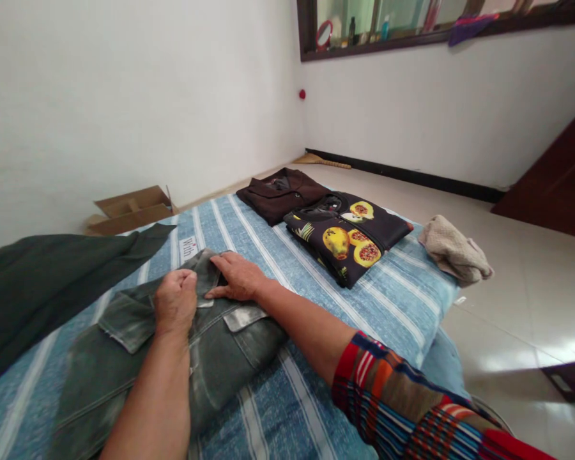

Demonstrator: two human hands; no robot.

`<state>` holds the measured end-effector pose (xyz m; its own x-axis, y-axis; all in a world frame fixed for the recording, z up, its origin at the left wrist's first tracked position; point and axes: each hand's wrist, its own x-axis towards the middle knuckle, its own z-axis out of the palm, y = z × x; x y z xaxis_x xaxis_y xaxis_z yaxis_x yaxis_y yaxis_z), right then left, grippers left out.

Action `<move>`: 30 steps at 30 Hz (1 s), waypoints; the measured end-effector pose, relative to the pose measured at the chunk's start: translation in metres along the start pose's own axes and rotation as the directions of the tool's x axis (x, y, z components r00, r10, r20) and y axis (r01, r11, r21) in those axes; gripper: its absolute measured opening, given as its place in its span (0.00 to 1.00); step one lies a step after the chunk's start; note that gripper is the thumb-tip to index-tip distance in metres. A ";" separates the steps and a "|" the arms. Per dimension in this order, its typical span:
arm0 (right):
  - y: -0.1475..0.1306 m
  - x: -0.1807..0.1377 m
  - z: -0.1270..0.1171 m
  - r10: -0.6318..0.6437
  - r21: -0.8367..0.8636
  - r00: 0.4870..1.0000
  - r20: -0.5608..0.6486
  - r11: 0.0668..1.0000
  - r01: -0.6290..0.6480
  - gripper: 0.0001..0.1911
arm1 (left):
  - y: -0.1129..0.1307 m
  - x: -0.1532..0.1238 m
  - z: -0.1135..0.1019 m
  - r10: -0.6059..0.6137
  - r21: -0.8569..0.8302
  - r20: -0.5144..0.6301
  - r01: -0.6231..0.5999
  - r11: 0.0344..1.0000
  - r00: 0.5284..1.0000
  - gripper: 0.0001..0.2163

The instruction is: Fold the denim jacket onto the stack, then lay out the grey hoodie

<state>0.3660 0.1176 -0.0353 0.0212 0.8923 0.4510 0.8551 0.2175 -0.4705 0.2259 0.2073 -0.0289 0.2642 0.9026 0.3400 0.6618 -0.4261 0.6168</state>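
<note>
Smoothing the grey denim jacket (230,358) lying front-up on the striped blue mattress (402,300), left hand (175,300) fisted on its chest, perhaps pinching cloth, right hand (237,276) pressing flat and open at the collar, likely needing an even fold next.

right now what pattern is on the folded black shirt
Folded black shirt: yellow cut-fruit print, best in head view.

We find open striped mattress (393,300) near right; denim jacket (230,358) fills near middle, fruit-print shirt (347,246) farther, dark cloth (38,287) left.
</note>
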 end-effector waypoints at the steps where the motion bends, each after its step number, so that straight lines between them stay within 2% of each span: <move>1: -0.003 0.001 -0.002 0.020 -0.014 1.000 0.020 1.000 -0.020 0.33 | -0.002 0.002 0.001 0.012 0.001 0.003 -0.013 1.000 1.000 0.11; 6: -0.027 0.012 -0.007 0.215 -0.129 0.973 0.088 0.971 -0.203 0.29 | 0.002 0.005 -0.001 0.019 -0.017 0.011 -0.019 1.000 1.000 0.11; 11: -0.055 0.005 0.000 0.352 -0.160 0.936 -0.008 0.924 -0.348 0.17 | 0.021 -0.001 -0.009 -0.019 -0.042 0.015 0.019 0.999 1.000 0.09; 15: -0.059 -0.007 0.005 0.320 -0.135 0.945 -0.066 0.935 -0.327 0.17 | 0.025 -0.003 -0.009 -0.031 -0.100 -0.005 0.030 0.995 1.000 0.08; 21: -0.050 -0.010 0.009 0.289 -0.113 0.955 -0.060 0.949 -0.294 0.21 | 0.022 -0.001 -0.005 -0.077 -0.119 -0.012 0.075 0.990 0.997 0.10; 30: -0.049 -0.010 0.010 0.279 -0.077 0.959 -0.045 0.957 -0.281 0.23 | 0.016 0.002 -0.003 -0.055 -0.124 -0.016 0.052 0.991 0.998 0.12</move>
<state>0.3190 0.1021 -0.0248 0.2817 0.8989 0.3356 0.8519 -0.0734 -0.5185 0.2349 0.2017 -0.0163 0.2162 0.9233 0.3173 0.5830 -0.3828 0.7166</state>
